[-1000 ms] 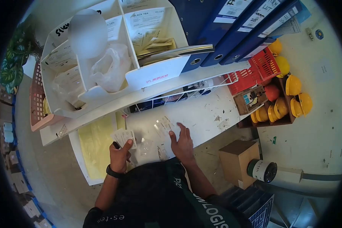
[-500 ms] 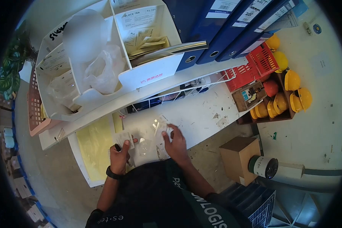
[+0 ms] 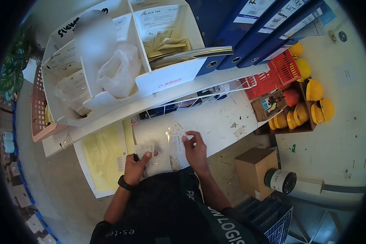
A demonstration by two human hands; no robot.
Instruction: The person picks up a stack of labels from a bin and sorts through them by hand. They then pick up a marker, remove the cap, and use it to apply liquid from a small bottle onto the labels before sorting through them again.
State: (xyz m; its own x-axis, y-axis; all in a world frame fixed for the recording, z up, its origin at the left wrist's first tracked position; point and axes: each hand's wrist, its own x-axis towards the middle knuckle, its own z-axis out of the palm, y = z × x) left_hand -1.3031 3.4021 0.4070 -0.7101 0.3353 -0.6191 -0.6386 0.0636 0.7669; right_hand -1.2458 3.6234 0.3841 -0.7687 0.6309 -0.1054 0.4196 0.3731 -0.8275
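My left hand point(image 3: 135, 170) is closed round a small stack of pale printed slips point(image 3: 144, 150), thumb on top. A short black thing, perhaps a pen point(image 3: 136, 157), sticks out beside that thumb. My right hand point(image 3: 196, 153) is over the white table point(image 3: 215, 118), thumb and forefinger curled close together; whether anything thin is between them I cannot make out. Just left of its fingertips, several clear and white printed slips point(image 3: 175, 140) lie on the table, overlapping. A yellow sheet in a clear sleeve point(image 3: 103, 156) lies to the left of my left hand.
Above the table, a shelf point(image 3: 110, 122) carries a white divided holder point(image 3: 171, 77) with paper packets and plastic bags, beside blue binders point(image 3: 227, 36). A wire basket point(image 3: 199, 99) hangs underneath. Red crates point(image 3: 268, 79) and yellow helmets point(image 3: 314, 90) are right; a cardboard box point(image 3: 254, 162) stands below.
My right hand has moved slightly right, and its thumb and forefinger have come closer together. The slips in my left hand have shifted a little right and look blurred. The view has moved slightly.
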